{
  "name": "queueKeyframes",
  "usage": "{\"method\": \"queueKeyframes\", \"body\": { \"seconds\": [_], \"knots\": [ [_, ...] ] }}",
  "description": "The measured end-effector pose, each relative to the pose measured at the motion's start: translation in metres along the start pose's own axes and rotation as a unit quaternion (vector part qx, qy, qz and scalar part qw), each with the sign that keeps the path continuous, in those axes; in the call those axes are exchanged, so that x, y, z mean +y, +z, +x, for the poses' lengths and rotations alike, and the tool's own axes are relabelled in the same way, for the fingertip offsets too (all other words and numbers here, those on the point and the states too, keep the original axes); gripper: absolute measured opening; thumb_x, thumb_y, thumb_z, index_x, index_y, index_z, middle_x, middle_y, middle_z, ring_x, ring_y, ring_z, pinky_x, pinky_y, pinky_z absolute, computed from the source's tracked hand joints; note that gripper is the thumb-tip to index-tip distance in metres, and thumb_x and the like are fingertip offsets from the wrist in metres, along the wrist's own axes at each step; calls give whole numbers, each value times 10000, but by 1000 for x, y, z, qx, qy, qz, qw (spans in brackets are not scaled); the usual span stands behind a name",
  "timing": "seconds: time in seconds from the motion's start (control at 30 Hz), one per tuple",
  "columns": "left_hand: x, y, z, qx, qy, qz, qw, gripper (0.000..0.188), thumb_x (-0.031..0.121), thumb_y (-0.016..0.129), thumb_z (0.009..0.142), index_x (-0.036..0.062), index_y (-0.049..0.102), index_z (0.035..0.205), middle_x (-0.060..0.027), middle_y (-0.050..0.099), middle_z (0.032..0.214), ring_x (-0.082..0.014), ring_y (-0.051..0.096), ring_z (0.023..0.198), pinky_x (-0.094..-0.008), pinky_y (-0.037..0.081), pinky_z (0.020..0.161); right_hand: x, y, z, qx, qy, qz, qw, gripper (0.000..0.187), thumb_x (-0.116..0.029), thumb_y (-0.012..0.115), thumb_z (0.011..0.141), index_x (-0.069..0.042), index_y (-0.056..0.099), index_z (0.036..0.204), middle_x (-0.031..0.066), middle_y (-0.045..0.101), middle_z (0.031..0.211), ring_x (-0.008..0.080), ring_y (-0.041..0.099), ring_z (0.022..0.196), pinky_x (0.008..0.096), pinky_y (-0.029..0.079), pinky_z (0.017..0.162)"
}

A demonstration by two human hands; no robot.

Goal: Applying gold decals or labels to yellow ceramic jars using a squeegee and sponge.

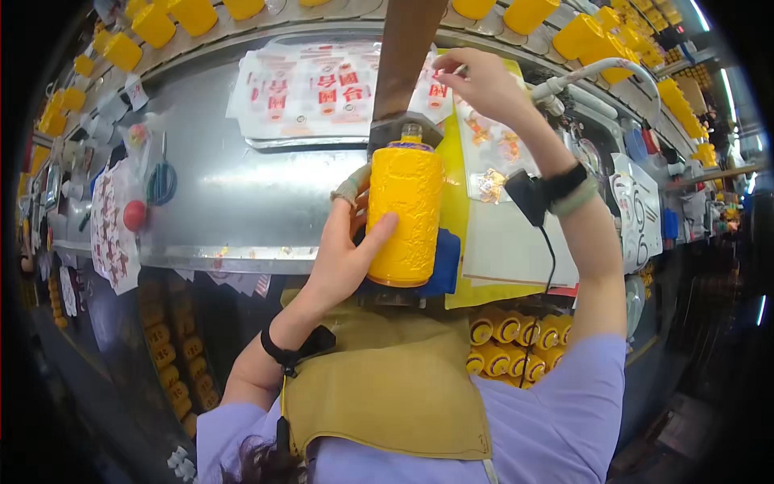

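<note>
A yellow bottle with an embossed surface and a bare glass neck stands in front of me, in the middle of the view. My left hand wraps its left side, thumb across the front, with pale wrapping on one finger. Farther off to the right, my right hand is raised over the yellow sheet. Its fingers are bent together in a pinch; whatever lies between them is too small to make out. Below that hand, red and gold decals lie on the sheet, with a shiny gold piece nearer to me.
A stack of white sheets with red printing lies at the back of the metal table. Scissors and a red ball are at left. A brown post rises behind the bottle. Yellow bottles fill crates below.
</note>
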State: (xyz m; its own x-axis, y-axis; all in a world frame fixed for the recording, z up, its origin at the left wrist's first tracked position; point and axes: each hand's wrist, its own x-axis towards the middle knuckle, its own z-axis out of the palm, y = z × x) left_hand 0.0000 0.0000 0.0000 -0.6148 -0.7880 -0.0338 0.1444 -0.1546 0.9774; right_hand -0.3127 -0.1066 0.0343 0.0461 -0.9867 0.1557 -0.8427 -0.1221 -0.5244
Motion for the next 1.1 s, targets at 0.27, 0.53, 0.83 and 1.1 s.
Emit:
{"method": "queueKeyframes", "body": {
  "seconds": [0.27,0.53,0.83,1.1],
  "knots": [
    [3,0,-7,10,-5,4,1000,652,131,601,1001,-13,269,1543,-170,411,1513,-258,441,1381,-399,354,1147,67,87,76,-30,-41,-104,993,279,-278,745,826,-55,753,994,175,733,956,326,709,918,424,554,821],
    [8,-6,-9,24,-27,-13,999,567,140,556,1031,-20,319,1522,-167,435,1487,-246,484,1330,-375,428,1088,104,125,111,-39,-104,-104,988,187,-221,731,786,-82,776,904,152,747,847,310,731,850,425,581,782],
    [15,-16,-10,56,-6,6,998,497,155,509,1051,-8,364,1498,-152,477,1471,-259,493,1329,-402,395,1115,32,60,69,-99,-2,-49,994,238,-217,715,804,-29,771,941,126,755,838,256,716,775,380,564,740],
    [52,-26,13,35,96,73,992,447,86,540,1020,-2,436,1446,-150,519,1449,-253,512,1319,-416,398,1118,-49,-39,-41,-37,25,140,989,217,-155,611,987,33,692,1061,49,725,944,107,633,829,270,497,790]
  ]
}}
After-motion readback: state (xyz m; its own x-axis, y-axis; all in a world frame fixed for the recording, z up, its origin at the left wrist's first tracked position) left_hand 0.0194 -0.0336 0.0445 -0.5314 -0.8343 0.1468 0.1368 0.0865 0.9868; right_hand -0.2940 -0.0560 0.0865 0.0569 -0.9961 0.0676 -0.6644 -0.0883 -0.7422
